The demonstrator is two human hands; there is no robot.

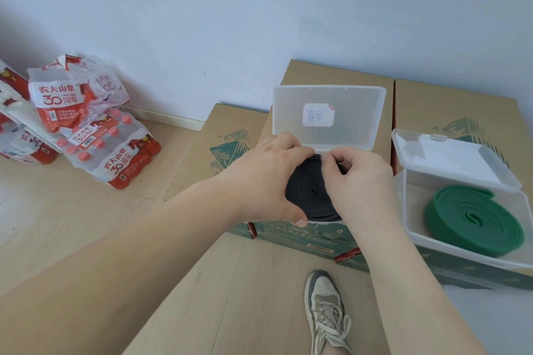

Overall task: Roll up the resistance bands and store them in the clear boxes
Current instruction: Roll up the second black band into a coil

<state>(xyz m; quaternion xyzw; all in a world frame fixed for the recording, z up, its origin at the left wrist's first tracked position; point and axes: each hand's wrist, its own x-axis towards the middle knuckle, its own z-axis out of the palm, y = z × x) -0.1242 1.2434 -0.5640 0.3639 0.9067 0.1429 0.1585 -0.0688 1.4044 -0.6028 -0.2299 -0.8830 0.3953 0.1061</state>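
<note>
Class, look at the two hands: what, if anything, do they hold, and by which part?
The rolled black band: the left hand grips its left side, the right hand pinches its upper edge.

The black band (pixel 310 193) and the green band (pixel 473 219) are each one solid colour (the green deep and matte). The box (pixel 418 210) is colourless. The cartons (pixel 450 106) are brown with dark green mountain prints; the bottle packs (pixel 121 164) red and white with pink caps; the floor (pixel 72 210) pale wood planks.
</note>
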